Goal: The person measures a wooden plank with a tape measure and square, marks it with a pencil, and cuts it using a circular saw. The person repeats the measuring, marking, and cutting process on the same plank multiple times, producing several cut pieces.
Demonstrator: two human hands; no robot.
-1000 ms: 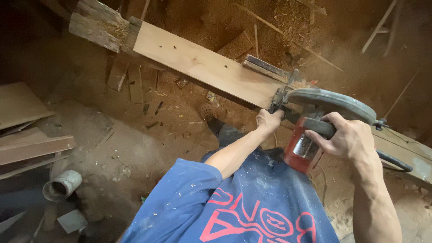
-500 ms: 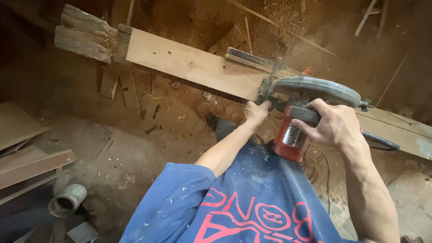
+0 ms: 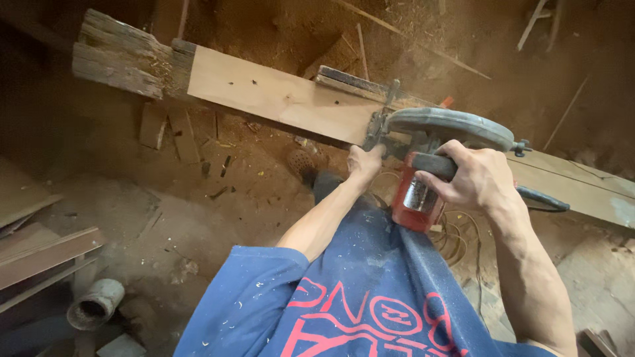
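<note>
A long pale wooden plank (image 3: pixel 278 99) runs from upper left to right, resting on a weathered beam (image 3: pixel 119 56) at its left end. A circular saw (image 3: pixel 443 132) with a grey blade guard and red motor body sits on the plank's near edge. My right hand (image 3: pixel 473 178) grips the saw's black handle. My left hand (image 3: pixel 364 162) holds the plank's near edge just left of the saw's base. A narrow wooden strip (image 3: pixel 347 79) lies on the plank beside the saw. My blue shirt with red print fills the bottom.
Sawdust covers the dirt floor. Stacked boards (image 3: pixel 40 251) lie at the left, with a grey pipe piece (image 3: pixel 96 304) below them. Short wood offcuts (image 3: pixel 169 129) sit under the plank. A coiled cord (image 3: pixel 456 231) hangs below the saw. Thin sticks (image 3: pixel 536 23) lean at the top right.
The saw and both hands have shifted slightly left along the plank, and my view has moved with them. Both grips are unchanged.
</note>
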